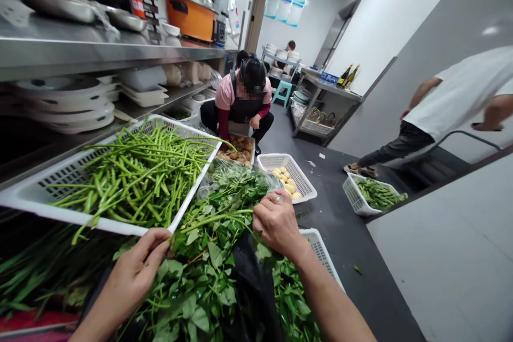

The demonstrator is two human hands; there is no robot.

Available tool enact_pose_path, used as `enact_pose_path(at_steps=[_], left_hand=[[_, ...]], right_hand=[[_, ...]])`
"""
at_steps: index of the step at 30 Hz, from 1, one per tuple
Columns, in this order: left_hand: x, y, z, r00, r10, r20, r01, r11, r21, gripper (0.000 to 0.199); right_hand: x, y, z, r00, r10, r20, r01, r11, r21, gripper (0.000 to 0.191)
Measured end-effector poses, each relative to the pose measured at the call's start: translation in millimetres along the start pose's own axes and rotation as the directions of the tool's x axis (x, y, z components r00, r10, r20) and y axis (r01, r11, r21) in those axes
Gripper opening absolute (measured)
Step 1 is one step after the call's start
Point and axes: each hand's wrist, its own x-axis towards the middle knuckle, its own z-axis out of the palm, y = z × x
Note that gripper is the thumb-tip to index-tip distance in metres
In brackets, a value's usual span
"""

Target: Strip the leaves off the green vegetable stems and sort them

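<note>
Several thin green stems (216, 219) stretch between my two hands above a heap of leafy greens (200, 288). My left hand (142, 264) pinches their left end beside the front corner of a white basket (132, 228). My right hand (278, 222), with a ring on one finger, is closed around the other end. Cut green stalks (148, 171) fill the white basket on the left. A black plastic bag (252, 288) lies among the leaves, below my right hand.
A person (244, 91) crouches ahead by a box of potatoes (240, 149). Peeled potatoes (286, 179) lie in another basket. A steel shelf (120, 53) runs along the left. Another person (468, 91) stands at right near a basket of green pods (377, 192).
</note>
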Motion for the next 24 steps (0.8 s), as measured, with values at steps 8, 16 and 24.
enact_pose_path(at_steps=[8,16,24], left_hand=[[2.7,20.2,10.3,0.998,-0.019,0.06,0.019,1.0,-0.001,0.028],[11.8,25.4,-3.5,0.975,0.057,0.215,-0.07,0.996,0.05,0.029],[2.7,29.9,16.0,0.964,-0.007,0.267,-0.007,0.999,0.05,0.028]], right_hand=[[12.8,39.3,27.6,0.699,0.709,0.094,-0.456,0.34,0.822,0.028],[18.1,13.2,1.3,0.718,-0.163,0.676,-0.551,0.46,0.696,0.024],[13.1,11.5,46.2,0.789,0.5,0.357,-0.587,0.441,0.679,0.023]])
